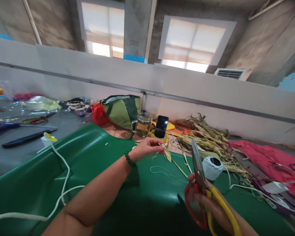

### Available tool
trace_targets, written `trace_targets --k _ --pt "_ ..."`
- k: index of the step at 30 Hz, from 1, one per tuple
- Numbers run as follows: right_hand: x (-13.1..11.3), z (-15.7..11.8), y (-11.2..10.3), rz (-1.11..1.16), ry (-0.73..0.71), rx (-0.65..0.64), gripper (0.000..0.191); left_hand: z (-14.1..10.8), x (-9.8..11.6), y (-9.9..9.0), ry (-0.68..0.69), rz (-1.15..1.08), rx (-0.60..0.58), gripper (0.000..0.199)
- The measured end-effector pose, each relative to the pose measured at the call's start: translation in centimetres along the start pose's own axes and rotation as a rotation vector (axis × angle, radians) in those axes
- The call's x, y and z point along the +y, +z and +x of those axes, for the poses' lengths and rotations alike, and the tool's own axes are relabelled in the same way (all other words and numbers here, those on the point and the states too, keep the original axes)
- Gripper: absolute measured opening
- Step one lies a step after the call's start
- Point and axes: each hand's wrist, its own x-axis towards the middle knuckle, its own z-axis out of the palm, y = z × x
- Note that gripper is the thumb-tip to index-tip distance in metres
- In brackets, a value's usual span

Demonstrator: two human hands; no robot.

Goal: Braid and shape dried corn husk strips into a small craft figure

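My left hand (pixel 147 149), with a beaded bracelet at the wrist, pinches a small piece of dried husk (pixel 167 155) above the green mat (pixel 152 193). A thin pale stem runs from near the fingertips down to the right. Closer to me, my right hand (pixel 212 205) grips scissors (pixel 198 164) with one red and one yellow handle loop. Their blades point up and look closed. Just beyond the scissors stands a spool of white thread (pixel 212 172), and a loose loop of thread lies on the mat between my hands.
Dried husks (pixel 208 137) are heaped at the back right beside pink cloth (pixel 267 157). A phone (pixel 161 126), a glass mug (pixel 143 126) and a green bag (pixel 123 109) stand against the partition. A white cable (pixel 64 177) crosses the mat; a black-handled tool (pixel 24 138) lies left.
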Motion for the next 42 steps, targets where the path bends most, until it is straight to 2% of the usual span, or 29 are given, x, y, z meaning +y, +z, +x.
trace_targets --k 4,7,9,11,12,14,17,20,23,27,31,34,35,38,39,40,42 --pt "0.2 1.4 0.0 -0.167 -0.018 0.247 0.041 -0.4 0.5 0.4 0.005 0.006 -0.121 0.037" --pt "-0.1 2.8 1.3 -0.123 -0.076 0.418 0.053 -0.6 0.3 1.4 0.031 0.014 -0.266 0.035" --pt "-0.5 3.7 2.8 -0.04 -0.133 0.465 0.058 -0.7 0.0 2.1 0.01 0.012 -0.404 0.035" --pt "-1.0 4.7 4.2 0.023 -0.197 0.445 0.059 -0.8 -0.4 2.5 -0.055 -0.02 -0.515 0.036" --pt "-1.2 5.1 4.7 0.031 -0.219 0.407 0.058 -0.8 -0.5 2.6 -0.09 -0.046 -0.53 0.037" --pt "-1.3 5.6 5.0 0.038 -0.217 0.266 0.057 -0.8 -0.6 2.3 -0.126 -0.096 -0.475 0.039" --pt "-1.1 5.2 4.2 0.187 -0.101 0.055 0.056 -0.7 -0.5 1.6 -0.107 -0.112 -0.345 0.04" --pt "-0.8 4.0 3.6 0.501 0.033 0.092 0.047 -0.5 -0.4 1.3 -0.07 -0.096 -0.286 0.04" --pt "-1.0 2.8 3.8 0.677 0.109 0.125 0.042 -0.5 -0.3 1.6 -0.084 -0.084 -0.329 0.04" --pt "-1.4 0.9 3.3 0.724 0.213 0.105 0.044 -0.9 0.4 1.5 -0.145 0.015 -0.444 0.037" --pt "-0.2 -1.1 1.0 0.71 0.284 0.04 0.041 -1.2 1.1 1.2 -0.148 0.043 -0.55 0.038" --pt "1.8 -0.9 0.1 0.675 0.234 0.095 0.035 -1.1 0.4 1.5 -0.134 0.021 -0.557 0.04" --pt "2.4 -0.4 0.3 0.646 0.182 0.125 0.039 -1.1 0.0 1.7 -0.142 0.023 -0.555 0.041" --pt "3.4 1.3 2.2 0.571 -0.029 0.154 0.058 -0.7 -1.2 2.1 -0.193 0.063 -0.613 0.045" --pt "3.3 1.9 3.0 0.551 -0.056 0.131 0.058 -0.6 -1.5 2.1 -0.21 0.074 -0.656 0.046" --pt "2.9 2.3 3.8 0.543 -0.044 0.118 0.056 -0.5 -1.6 2.1 -0.211 0.067 -0.684 0.048" --pt "1.9 2.7 4.8 0.546 0.0 0.12 0.048 -0.3 -1.5 1.7 -0.162 0.025 -0.647 0.048"
